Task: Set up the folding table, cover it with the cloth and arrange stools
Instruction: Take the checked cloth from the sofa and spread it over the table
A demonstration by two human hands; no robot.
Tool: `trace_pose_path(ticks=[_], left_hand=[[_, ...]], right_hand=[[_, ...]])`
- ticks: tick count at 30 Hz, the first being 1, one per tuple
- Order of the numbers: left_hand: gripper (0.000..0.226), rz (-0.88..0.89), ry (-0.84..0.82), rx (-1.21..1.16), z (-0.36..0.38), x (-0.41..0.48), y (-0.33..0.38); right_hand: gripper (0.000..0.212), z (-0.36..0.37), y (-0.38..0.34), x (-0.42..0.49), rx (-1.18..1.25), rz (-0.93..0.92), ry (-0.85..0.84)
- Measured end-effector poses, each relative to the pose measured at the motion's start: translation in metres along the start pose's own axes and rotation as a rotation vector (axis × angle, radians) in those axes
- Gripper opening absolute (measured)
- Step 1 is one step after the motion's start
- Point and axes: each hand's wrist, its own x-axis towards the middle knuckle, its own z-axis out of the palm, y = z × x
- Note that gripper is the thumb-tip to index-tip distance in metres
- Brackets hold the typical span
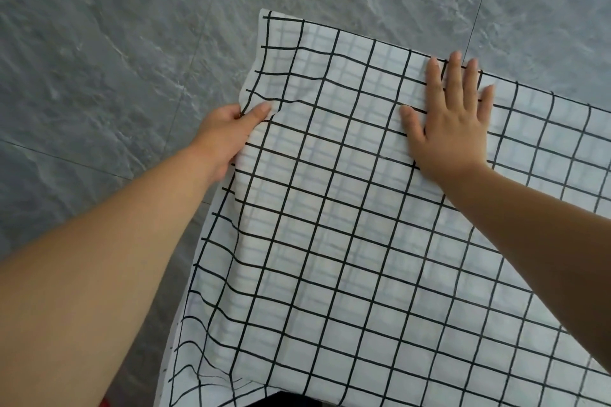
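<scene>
A white cloth (347, 225) with a black grid pattern lies spread over the table, which is wholly hidden beneath it. The cloth's left edge hangs down over the table's side in soft folds. My left hand (228, 132) grips that left edge, thumb on top and fingers tucked under the fabric. My right hand (453, 119) lies flat on the cloth near its far edge, fingers straight and spread, pressing down. No stools are in view.
Grey stone-look floor tiles (115, 59) surround the table on the left and far sides. A dark shape (291, 400) shows at the bottom edge below the cloth, and a bit of red (105, 402) at the lower left.
</scene>
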Motion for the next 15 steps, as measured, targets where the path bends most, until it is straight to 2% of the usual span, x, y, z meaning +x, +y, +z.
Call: trace_pose_path(ticks=[5,9,13,15], left_hand=[[0.038,0.112,0.123,0.083,-0.005,-0.012,0.0],[0.069,0.115,0.158,0.137,-0.02,-0.022,-0.005],[0.043,0.114,0.191,0.132,-0.028,-0.027,-0.008],[0.046,0.118,0.202,0.136,-0.031,-0.028,-0.009]], right_hand=[[0.07,-0.001,-0.006,-0.006,0.003,-0.007,-0.022],[0.071,0.002,-0.017,-0.01,0.011,-0.026,-0.025],[0.07,0.005,-0.029,-0.014,0.009,-0.031,-0.017],[0.07,0.006,-0.032,-0.016,0.001,-0.032,-0.013]])
